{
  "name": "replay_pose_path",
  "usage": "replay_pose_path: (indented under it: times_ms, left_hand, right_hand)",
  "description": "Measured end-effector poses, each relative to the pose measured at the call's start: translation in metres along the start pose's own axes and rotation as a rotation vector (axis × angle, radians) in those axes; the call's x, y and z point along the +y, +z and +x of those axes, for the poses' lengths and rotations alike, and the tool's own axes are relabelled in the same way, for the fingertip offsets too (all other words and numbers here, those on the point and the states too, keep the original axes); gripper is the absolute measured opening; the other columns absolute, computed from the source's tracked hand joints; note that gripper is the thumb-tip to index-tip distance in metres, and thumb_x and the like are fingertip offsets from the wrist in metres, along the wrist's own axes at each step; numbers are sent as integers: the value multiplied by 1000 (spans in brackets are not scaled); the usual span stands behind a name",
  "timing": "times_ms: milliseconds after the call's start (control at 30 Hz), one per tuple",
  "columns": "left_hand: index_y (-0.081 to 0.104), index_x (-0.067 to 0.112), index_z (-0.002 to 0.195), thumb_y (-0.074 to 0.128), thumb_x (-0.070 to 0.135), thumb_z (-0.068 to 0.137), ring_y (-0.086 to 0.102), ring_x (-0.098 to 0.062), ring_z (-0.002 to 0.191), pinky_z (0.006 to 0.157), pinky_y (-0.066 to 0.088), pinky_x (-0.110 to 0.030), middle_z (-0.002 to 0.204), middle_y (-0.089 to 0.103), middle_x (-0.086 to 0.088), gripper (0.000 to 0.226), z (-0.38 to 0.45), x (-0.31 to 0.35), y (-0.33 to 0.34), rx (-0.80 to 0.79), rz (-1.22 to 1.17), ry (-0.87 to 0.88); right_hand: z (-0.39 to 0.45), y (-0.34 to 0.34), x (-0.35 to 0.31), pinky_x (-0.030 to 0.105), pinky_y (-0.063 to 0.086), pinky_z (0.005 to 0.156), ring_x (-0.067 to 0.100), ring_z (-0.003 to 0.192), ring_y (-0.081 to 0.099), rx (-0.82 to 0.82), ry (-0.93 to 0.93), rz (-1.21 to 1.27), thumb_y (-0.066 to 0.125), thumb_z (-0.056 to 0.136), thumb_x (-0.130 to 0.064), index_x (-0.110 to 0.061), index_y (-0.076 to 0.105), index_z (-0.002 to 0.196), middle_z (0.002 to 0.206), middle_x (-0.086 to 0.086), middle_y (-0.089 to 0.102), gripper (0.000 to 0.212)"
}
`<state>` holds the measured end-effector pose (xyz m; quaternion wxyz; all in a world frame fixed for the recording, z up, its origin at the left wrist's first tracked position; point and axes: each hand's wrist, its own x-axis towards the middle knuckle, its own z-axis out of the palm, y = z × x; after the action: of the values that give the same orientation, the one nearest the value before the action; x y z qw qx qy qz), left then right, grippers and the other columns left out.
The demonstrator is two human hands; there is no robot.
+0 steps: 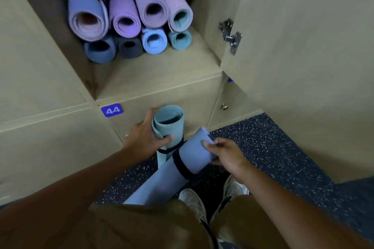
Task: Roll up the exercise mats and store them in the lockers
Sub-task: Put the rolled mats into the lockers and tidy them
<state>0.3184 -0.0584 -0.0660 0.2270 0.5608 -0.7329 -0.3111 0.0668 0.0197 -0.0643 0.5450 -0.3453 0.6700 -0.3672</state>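
Observation:
My left hand [144,137] grips a rolled teal mat [169,125] held upright in front of the locker marked 44. A black strap circles this mat lower down. My right hand [224,152] holds the top end of a rolled blue mat [192,153], which leans diagonally toward my legs and has a black strap round it. Above, the open locker [162,75] holds several rolled mats [129,20] in purple, blue, teal and dark grey, stacked with their ends facing out.
The locker door [293,46] stands open on the right, its metal hinge [230,35] showing. Closed beige lockers fill the left side. The label 44 [112,110] marks the lower locker. Dark speckled floor [273,147] lies below, with my white shoes [194,202] on it.

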Motion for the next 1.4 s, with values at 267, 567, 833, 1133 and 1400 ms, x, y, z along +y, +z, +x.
replay_pose_path:
  times_ms: [267,567,833,1133,1400]
  left_hand:
    - [49,29,104,89,39,73,65,-4,84,71,57,-33,97,63,14,51,-31,75,-42,225,-112,37]
    - [48,31,143,80,49,82,63,-13,92,78,47,-25,110,58,2,72,-57,94,-62,-93,57,5]
    - [31,25,149,96,48,50,33,-22,130,114,37,-41,142,22,1,120,-49,84,-47,-394,310,36]
    - [31,37,133,91,26,65,53,-22,109,92,51,-41,126,54,1,91,-33,71,-45,-328,349,140]
    - [40,44,146,80,32,75,47,-23,110,95,48,-43,118,45,-2,83,-40,105,-97,-344,490,234]
  right_hand:
    - [-53,-1,-39,31,36,71,17,65,44,174,-351,-100,80,81,-31,-19,44,50,64,-2,42,48]
    - [-104,9,-44,14,39,84,-2,95,53,281,-393,-139,78,88,-16,-16,57,69,112,7,49,28]
    - [-96,8,-36,28,42,91,10,98,56,266,-415,-160,77,88,-19,-18,57,69,105,2,53,27]
    - [-74,4,-37,14,39,79,-1,92,57,230,-467,-195,76,88,-20,-22,59,81,108,3,59,19]
    - [-104,-5,-69,26,36,104,9,124,45,140,-448,-179,71,95,-18,-28,42,149,140,-4,42,63]
